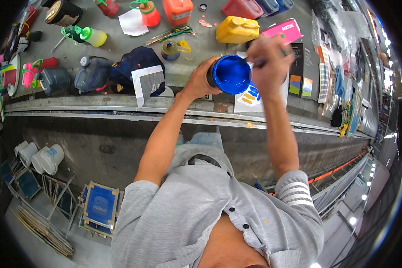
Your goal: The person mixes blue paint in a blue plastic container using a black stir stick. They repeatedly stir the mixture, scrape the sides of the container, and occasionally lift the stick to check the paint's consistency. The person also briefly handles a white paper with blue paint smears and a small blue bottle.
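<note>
My left hand (200, 79) grips the side of a round pot full of bright blue paint (230, 74), held above the grey workbench (192, 40). My right hand (269, 62) is closed on a thin dark stick (260, 63) whose tip reaches toward the pot's rim. Under the pot lies a white sheet with blue and yellow swatches (249, 97).
The bench holds a yellow jug (237, 29), an orange jug (177, 10), a green squeeze bottle (90, 35), dark jugs (92, 73), a dark blue cloth (136, 67), a pink box (282, 31) and colour cards (301, 85). White buckets (48, 158) and blue screen frames (100, 205) are on the floor.
</note>
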`<state>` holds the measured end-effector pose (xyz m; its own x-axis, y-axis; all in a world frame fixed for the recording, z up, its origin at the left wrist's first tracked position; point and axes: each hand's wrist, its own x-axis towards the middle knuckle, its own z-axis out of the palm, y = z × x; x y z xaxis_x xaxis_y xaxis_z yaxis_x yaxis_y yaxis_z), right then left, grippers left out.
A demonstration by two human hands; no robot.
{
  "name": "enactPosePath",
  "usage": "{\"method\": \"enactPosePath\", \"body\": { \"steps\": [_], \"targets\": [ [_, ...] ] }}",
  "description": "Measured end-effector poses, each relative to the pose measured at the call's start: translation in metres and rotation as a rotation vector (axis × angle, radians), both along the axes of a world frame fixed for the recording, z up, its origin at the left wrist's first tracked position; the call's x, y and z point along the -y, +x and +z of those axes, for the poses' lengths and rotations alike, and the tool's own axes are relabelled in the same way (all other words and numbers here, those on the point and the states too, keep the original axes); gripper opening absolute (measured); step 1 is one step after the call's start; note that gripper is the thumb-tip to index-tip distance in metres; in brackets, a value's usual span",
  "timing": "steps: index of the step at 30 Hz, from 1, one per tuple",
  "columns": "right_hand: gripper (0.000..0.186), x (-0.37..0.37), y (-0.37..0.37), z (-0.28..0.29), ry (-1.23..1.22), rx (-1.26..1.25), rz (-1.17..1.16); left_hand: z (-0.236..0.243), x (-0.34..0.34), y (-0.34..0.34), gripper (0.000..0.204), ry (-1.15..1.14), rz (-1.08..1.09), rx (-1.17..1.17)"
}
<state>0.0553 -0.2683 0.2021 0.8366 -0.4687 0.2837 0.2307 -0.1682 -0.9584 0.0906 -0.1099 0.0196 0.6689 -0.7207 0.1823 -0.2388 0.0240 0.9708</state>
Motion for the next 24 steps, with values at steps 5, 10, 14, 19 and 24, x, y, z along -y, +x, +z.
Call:
{"method": "enactPosePath", "body": {
  "steps": [5, 10, 14, 19, 24],
  "targets": [
    [0.024, 0.022, -0.018, 0.032, 0.351, -0.189, 0.190, -0.004, -0.003, 0.000, 0.102, 0.015, 0.002, 0.016],
    [0.033, -0.011, -0.014, -0.005, -0.136, 0.016, -0.034, -0.003, 0.000, -0.001, 0.103, 0.013, 0.011, 0.011],
    [0.034, 0.032, -0.033, 0.012, 0.373, -0.091, 0.200, -0.003, -0.002, 0.001, 0.104, 0.014, 0.024, 0.010],
    [0.029, 0.002, -0.016, -0.006, 0.266, 0.026, -0.023, -0.002, -0.002, -0.003, 0.103, 0.020, 0.013, 0.007],
    [0.028, 0.030, -0.025, 0.026, 0.440, -0.027, 0.182, 0.002, -0.006, -0.001, 0.103, 0.021, 0.002, 0.003]
  ]
}}
